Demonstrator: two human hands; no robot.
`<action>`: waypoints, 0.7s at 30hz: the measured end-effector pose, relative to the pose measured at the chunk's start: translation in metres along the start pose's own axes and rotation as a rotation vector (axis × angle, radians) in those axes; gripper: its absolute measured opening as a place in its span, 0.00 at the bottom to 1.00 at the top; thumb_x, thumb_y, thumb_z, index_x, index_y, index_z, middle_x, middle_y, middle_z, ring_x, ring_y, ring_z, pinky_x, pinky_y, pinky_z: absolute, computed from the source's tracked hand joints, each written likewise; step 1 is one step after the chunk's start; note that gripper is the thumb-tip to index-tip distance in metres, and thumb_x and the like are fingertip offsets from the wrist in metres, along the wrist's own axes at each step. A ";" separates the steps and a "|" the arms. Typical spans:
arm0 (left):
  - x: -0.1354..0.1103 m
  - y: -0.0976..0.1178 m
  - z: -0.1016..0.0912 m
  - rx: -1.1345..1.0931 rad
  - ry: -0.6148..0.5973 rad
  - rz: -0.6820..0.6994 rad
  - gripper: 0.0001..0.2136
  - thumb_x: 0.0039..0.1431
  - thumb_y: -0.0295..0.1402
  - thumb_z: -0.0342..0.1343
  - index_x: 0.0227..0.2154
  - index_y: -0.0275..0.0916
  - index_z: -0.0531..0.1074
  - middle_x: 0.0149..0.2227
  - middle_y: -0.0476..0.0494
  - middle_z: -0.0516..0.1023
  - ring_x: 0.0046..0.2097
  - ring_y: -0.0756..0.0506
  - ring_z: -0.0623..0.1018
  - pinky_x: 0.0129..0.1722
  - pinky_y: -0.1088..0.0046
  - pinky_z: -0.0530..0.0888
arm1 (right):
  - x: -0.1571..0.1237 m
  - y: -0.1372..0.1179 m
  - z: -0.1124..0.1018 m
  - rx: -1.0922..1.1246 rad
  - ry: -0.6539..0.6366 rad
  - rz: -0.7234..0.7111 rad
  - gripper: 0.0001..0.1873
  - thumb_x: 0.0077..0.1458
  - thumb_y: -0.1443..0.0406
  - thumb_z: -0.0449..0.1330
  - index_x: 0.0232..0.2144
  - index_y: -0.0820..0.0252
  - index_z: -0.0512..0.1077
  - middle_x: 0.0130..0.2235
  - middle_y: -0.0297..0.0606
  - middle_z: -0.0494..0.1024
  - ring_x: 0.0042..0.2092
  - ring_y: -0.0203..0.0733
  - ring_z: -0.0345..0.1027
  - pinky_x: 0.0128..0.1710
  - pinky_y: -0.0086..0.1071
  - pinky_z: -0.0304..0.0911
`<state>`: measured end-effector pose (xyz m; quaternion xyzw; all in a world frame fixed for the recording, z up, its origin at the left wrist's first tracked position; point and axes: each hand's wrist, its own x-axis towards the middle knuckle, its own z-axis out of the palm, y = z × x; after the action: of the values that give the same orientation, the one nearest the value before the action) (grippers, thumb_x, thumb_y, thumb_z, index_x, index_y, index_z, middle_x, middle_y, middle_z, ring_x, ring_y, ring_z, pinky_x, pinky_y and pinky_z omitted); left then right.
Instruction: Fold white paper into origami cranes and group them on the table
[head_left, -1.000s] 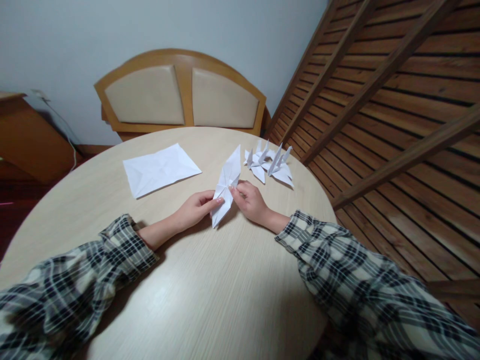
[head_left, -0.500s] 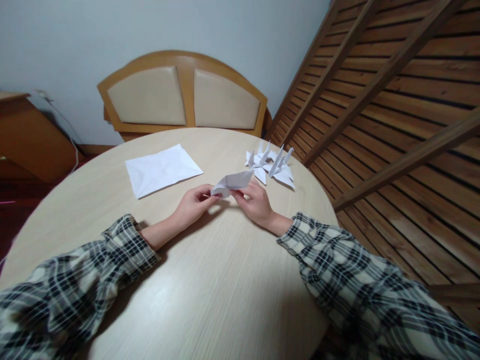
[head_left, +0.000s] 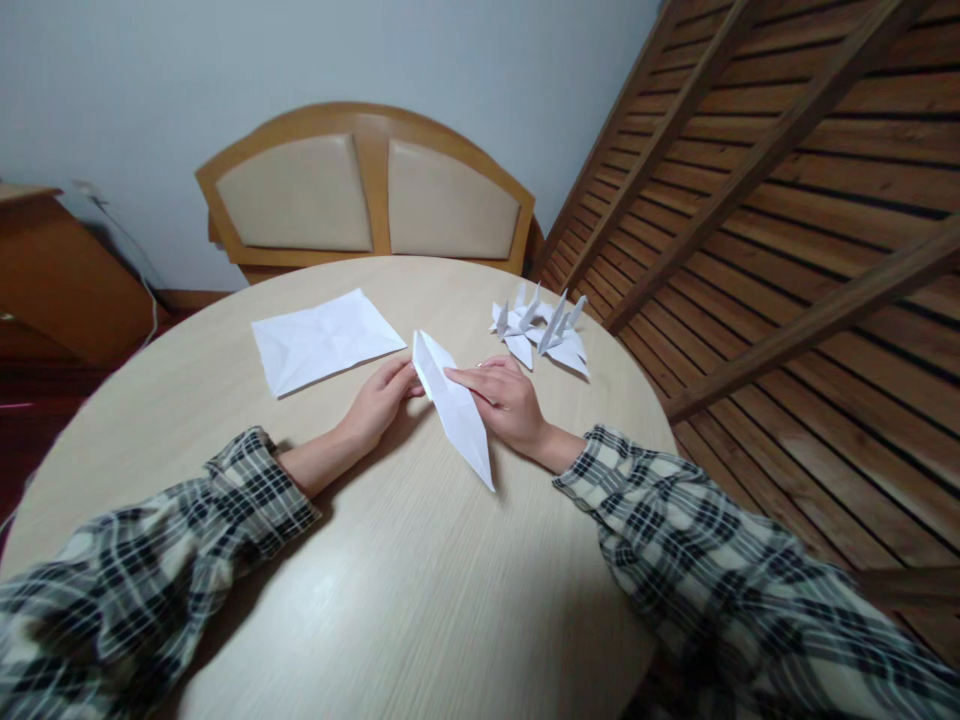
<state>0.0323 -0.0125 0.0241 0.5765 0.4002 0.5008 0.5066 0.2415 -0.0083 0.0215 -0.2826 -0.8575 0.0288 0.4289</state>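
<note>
On the tabletop (head_left: 390, 560), a paper sheet (head_left: 326, 340) lies toward the far left edge, paper cranes (head_left: 561, 350) by the far right edge. Nearer the middle, left fingers (head_left: 397, 375) and right fingers (head_left: 487, 382) flank the folded paper (head_left: 461, 420). Behind the far edge stands a headboard (head_left: 380, 190).

Folded white paper (head_left: 459, 408), long and narrow, creased, tapering to a point at its near end; set slantwise, its far end just right of the flat sheet (head_left: 326, 342).

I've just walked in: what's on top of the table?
On the table are a sheet and, to its right, paper cranes. The left hand and right hand hold folded paper over the table. Anything under the sheet or cranes is hidden.
</note>
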 end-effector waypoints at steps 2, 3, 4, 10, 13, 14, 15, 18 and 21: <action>0.002 -0.005 0.000 -0.097 -0.045 -0.056 0.19 0.62 0.47 0.53 0.39 0.34 0.76 0.42 0.35 0.82 0.44 0.39 0.78 0.51 0.58 0.72 | 0.000 0.000 0.000 -0.022 0.009 -0.009 0.17 0.67 0.66 0.54 0.53 0.50 0.75 0.48 0.35 0.83 0.44 0.40 0.76 0.52 0.42 0.61; 0.003 -0.008 -0.001 -0.142 -0.072 -0.074 0.24 0.63 0.52 0.48 0.39 0.33 0.77 0.41 0.34 0.82 0.45 0.37 0.78 0.52 0.56 0.71 | 0.000 0.000 -0.001 -0.032 0.009 -0.005 0.17 0.67 0.66 0.54 0.53 0.49 0.75 0.48 0.35 0.83 0.45 0.39 0.76 0.52 0.42 0.61; 0.003 -0.010 -0.001 -0.162 -0.126 -0.093 0.30 0.64 0.55 0.43 0.39 0.32 0.78 0.41 0.32 0.82 0.46 0.36 0.78 0.53 0.54 0.70 | 0.000 0.000 -0.001 -0.042 0.002 0.004 0.17 0.66 0.67 0.54 0.54 0.49 0.75 0.49 0.35 0.83 0.45 0.39 0.76 0.52 0.42 0.61; 0.000 -0.010 -0.002 -0.159 -0.244 -0.104 0.34 0.62 0.60 0.43 0.40 0.31 0.79 0.43 0.30 0.82 0.50 0.33 0.77 0.55 0.53 0.68 | 0.001 -0.001 -0.001 -0.070 -0.052 0.028 0.17 0.66 0.67 0.55 0.54 0.49 0.75 0.50 0.34 0.82 0.47 0.39 0.76 0.53 0.42 0.59; -0.001 -0.006 -0.003 -0.073 -0.229 -0.051 0.23 0.60 0.52 0.55 0.34 0.33 0.79 0.39 0.34 0.82 0.43 0.38 0.77 0.50 0.59 0.70 | 0.002 -0.002 0.000 -0.074 -0.073 0.026 0.17 0.66 0.67 0.55 0.54 0.50 0.74 0.50 0.34 0.82 0.48 0.39 0.76 0.53 0.42 0.58; -0.002 -0.005 -0.004 -0.037 -0.229 -0.057 0.20 0.59 0.49 0.58 0.30 0.33 0.78 0.36 0.36 0.82 0.39 0.40 0.76 0.46 0.61 0.71 | 0.002 -0.003 0.000 -0.077 -0.085 0.033 0.17 0.66 0.67 0.55 0.54 0.49 0.74 0.50 0.34 0.82 0.49 0.40 0.76 0.53 0.42 0.57; -0.003 -0.004 -0.004 -0.008 -0.231 -0.071 0.17 0.57 0.46 0.60 0.28 0.34 0.77 0.32 0.39 0.80 0.35 0.43 0.74 0.42 0.64 0.71 | 0.002 -0.003 0.000 -0.081 -0.097 0.040 0.17 0.66 0.67 0.55 0.54 0.49 0.74 0.50 0.34 0.82 0.49 0.40 0.75 0.53 0.42 0.57; -0.005 -0.002 -0.005 0.010 -0.233 -0.085 0.14 0.57 0.42 0.61 0.25 0.35 0.75 0.27 0.45 0.76 0.29 0.48 0.69 0.34 0.69 0.68 | 0.002 -0.003 0.000 -0.082 -0.119 0.050 0.18 0.65 0.67 0.56 0.54 0.48 0.74 0.51 0.34 0.81 0.50 0.41 0.75 0.53 0.43 0.57; -0.005 -0.003 -0.004 -0.003 -0.221 -0.074 0.13 0.57 0.42 0.61 0.28 0.35 0.76 0.29 0.46 0.76 0.30 0.48 0.69 0.33 0.71 0.67 | 0.002 -0.002 0.001 -0.079 -0.122 0.034 0.17 0.65 0.67 0.56 0.54 0.47 0.74 0.50 0.34 0.82 0.50 0.40 0.75 0.53 0.42 0.57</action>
<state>0.0273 -0.0161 0.0203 0.6124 0.3620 0.4156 0.5667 0.2395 -0.0088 0.0229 -0.3117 -0.8776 0.0196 0.3636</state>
